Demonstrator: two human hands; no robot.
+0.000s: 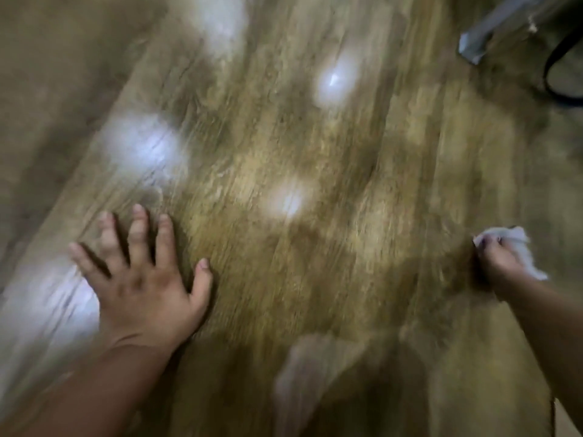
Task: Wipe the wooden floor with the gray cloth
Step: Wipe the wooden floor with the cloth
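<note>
Head view: my left hand (142,279) flat on wooden floor (315,247), fingers spread, holding nothing, likely propping my weight; at right, my right hand (498,263) curled round gray cloth (517,244), bunched against floor for wiping

Left hand (142,279) and right hand (498,263) both bare, forearms (94,373) bare to the frame's edge, short rounded fingernails (204,263) on the left — pale blurred shape (303,373) below, too smeared to identify
</note>
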